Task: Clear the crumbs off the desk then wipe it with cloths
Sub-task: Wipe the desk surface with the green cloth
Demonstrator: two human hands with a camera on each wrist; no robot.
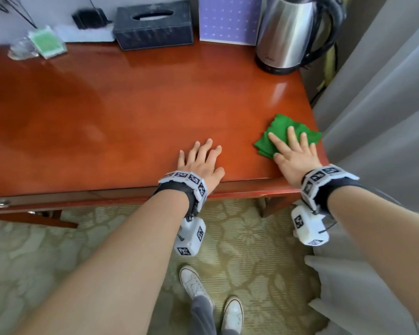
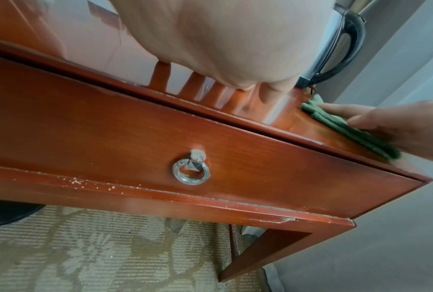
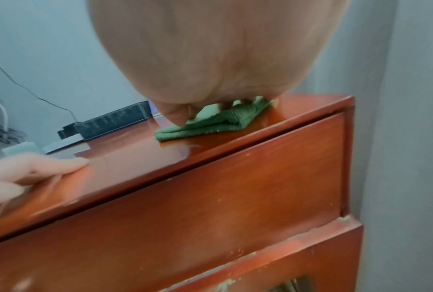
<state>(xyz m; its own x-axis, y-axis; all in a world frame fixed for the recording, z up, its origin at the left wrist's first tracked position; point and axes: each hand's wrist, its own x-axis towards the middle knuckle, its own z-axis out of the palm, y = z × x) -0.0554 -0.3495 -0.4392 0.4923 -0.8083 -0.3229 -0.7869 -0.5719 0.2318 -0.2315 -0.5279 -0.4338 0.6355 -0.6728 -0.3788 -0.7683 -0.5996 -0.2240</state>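
A folded green cloth (image 1: 276,131) lies on the glossy red-brown desk (image 1: 131,105) near its front right corner. My right hand (image 1: 293,151) lies flat on the cloth with straight, spread fingers and presses it down; the right wrist view shows the cloth (image 3: 210,124) under that palm (image 3: 210,59). My left hand (image 1: 201,160) rests flat on the bare desk top near the front edge, fingers spread, holding nothing. In the left wrist view the cloth (image 2: 347,126) sits under the right hand (image 2: 390,122). I see no crumbs on the desk top.
At the back stand a steel kettle (image 1: 290,32), a purple box (image 1: 230,19), a dark tissue box (image 1: 153,24) and a green packet (image 1: 46,42). A grey curtain (image 1: 382,105) hangs right of the desk. A drawer with a ring pull (image 2: 191,171) sits below the top.
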